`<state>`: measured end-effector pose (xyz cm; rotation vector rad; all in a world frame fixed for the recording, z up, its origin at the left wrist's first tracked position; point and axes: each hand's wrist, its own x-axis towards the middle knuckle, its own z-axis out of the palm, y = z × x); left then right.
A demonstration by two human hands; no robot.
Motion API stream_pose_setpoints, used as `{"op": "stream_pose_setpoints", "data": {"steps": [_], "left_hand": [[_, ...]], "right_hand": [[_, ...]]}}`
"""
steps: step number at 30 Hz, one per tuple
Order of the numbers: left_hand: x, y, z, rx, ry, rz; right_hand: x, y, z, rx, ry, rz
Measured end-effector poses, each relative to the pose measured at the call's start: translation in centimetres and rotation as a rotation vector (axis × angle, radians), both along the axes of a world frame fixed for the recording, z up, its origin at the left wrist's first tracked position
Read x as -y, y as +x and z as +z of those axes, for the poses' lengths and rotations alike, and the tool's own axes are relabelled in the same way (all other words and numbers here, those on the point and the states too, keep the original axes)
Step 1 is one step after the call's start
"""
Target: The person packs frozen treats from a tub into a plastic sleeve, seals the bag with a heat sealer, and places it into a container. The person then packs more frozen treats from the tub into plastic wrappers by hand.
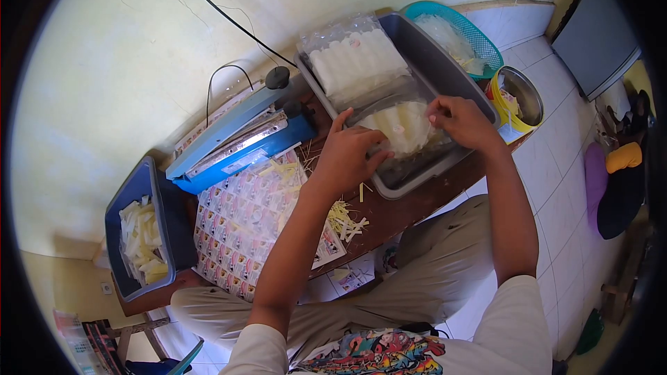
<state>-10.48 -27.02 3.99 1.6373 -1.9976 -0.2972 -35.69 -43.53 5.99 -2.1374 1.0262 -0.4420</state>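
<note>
A clear plastic packet of pale, stick-like pieces (pixel 399 127) lies in the front part of a grey plastic tub (pixel 410 186), between my two hands. My left hand (pixel 347 153) is at the packet's left edge, fingers bent and apart; whether it touches the plastic is hard to tell. On the other side, my right hand (pixel 464 121) pinches the packet's right edge between thumb and fingers. Behind it in the tub sits a larger stack of similar filled packets (pixel 358 59).
Left of the tub stands a blue bag sealer (pixel 240 149), beside a printed label sheet (pixel 243 215) and cut strips (pixel 344 222). A dark blue bin (pixel 182 243) holds pale packets. At right are a teal basket (pixel 495 55) and a yellow bucket (pixel 497 101).
</note>
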Motion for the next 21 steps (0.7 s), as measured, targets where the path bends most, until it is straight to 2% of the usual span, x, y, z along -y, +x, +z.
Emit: {"op": "stream_pose_setpoints", "data": {"steps": [4, 6, 11, 17, 19, 21], "left_hand": [[-0.4, -0.2, 0.6, -0.002, -0.05, -0.055], [-0.8, -0.6, 1.3, -0.01, 0.006, -0.087], [-0.7, -1.3, 0.4, 0.041, 0.011, 0.003], [-1.6, -1.2, -1.6, -0.193, -0.254, 0.045], [-2.3, -0.8, -2.0, -0.255, -0.337, 0.1], [-3.2, 0.2, -2.4, -0.337, -0.402, 0.146]], "right_hand": [[-0.4, -0.1, 1.1, -0.152, 0.021, 0.04], [-0.4, -0.3, 1.0, -0.187, 0.021, 0.038], [-0.6, -0.3, 1.2, -0.257, -0.006, 0.031], [-1.7, 0.2, 1.6, -0.159, -0.001, 0.052], [-2.6, 0.8, 1.6, 0.004, -0.194, 0.104], [-3.9, 2.0, 2.6, 0.073, -0.209, 0.113]]}}
